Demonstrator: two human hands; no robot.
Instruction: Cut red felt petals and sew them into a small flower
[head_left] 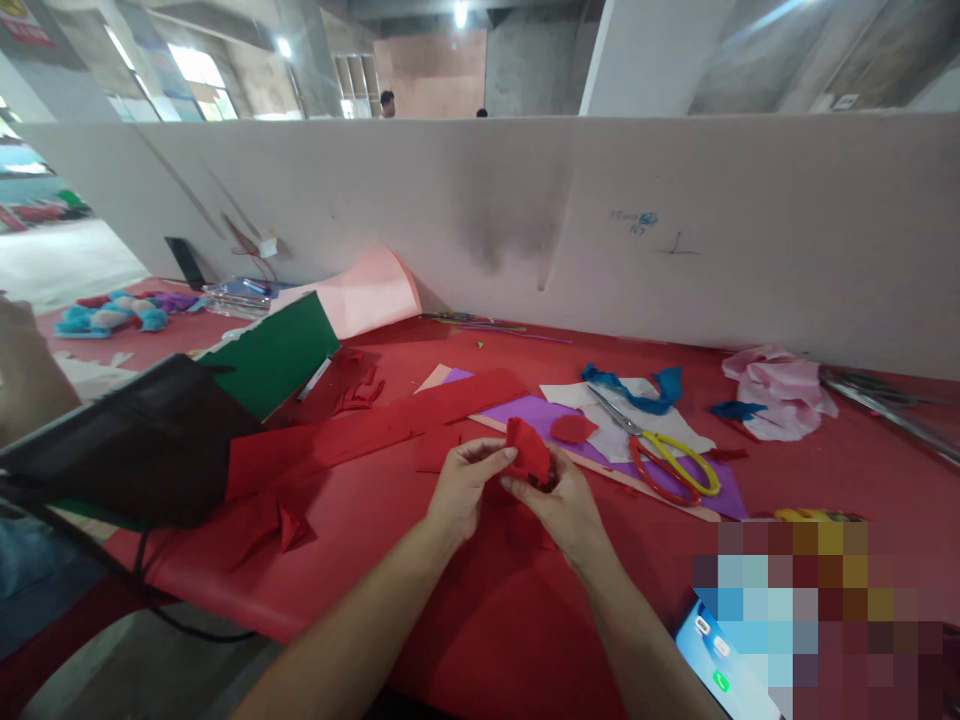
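Both my hands meet over the middle of the red table (pixel 465 610) and pinch a small folded piece of red paper (pixel 529 447). My left hand (pixel 461 490) grips its left side with thumb and fingers closed. My right hand (pixel 559 505) holds it from below and the right, fingers curled around it. Just beyond the hands lie a small red oval cut-out (pixel 574 428) on a purple sheet (pixel 525 412), and a long red paper strip (pixel 390 425).
Scissors with yellow and red handles (pixel 660 455) lie right of the hands on white paper. Blue scraps (pixel 637 390), crumpled pink paper (pixel 780 390), green (pixel 274 355) and pink (pixel 371 290) sheets, a black bag (pixel 127 440) at left, a phone (pixel 712 660) at lower right. A grey wall (pixel 600 220) backs the table.
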